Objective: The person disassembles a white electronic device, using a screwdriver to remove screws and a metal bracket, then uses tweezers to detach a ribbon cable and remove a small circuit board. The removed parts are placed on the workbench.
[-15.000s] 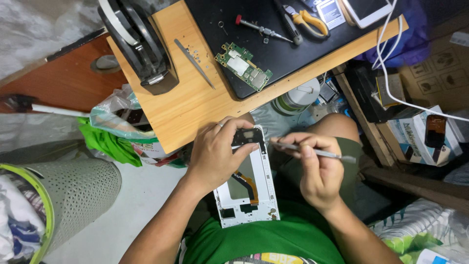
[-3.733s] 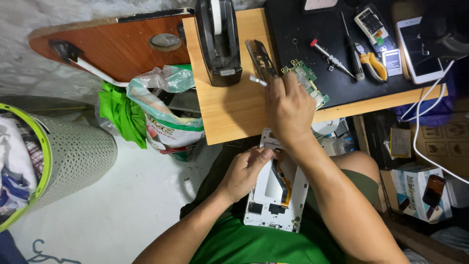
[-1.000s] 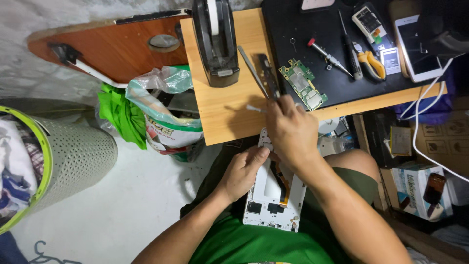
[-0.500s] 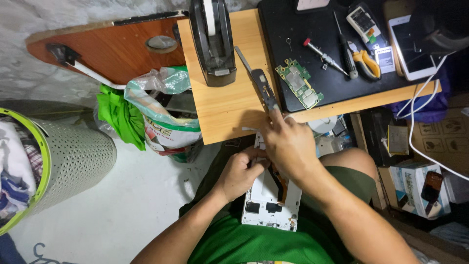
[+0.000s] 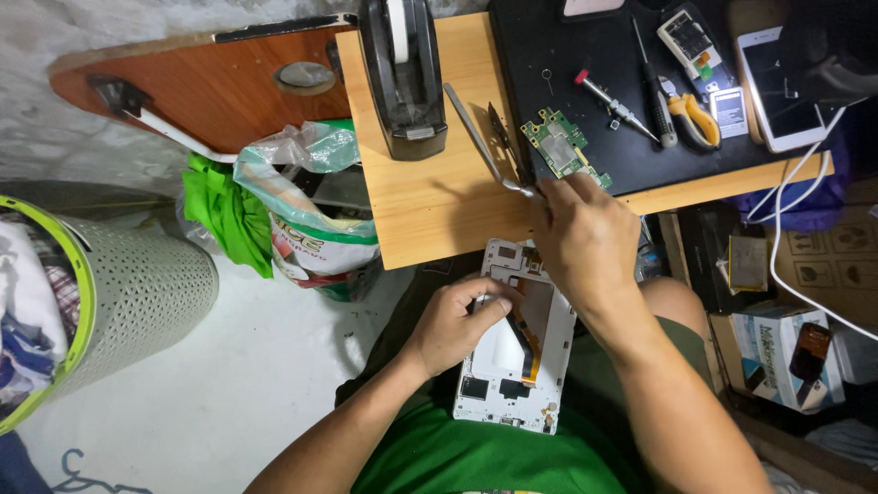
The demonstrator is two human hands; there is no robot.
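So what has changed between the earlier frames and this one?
The right hand, which held a thin tool over the white device frame on the lap fifteen seconds ago, has reached up to the wooden table and now grips the end of the metal tweezers. The left hand has stayed on the frame. The circuit board and tape dispenser lie unmoved.

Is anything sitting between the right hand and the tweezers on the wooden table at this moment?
Nothing visible. The right hand is already at the near tip of the metal tweezers on the wooden table. The circuit board lies just beside, on the black mat. The left hand steadies the white tablet frame.
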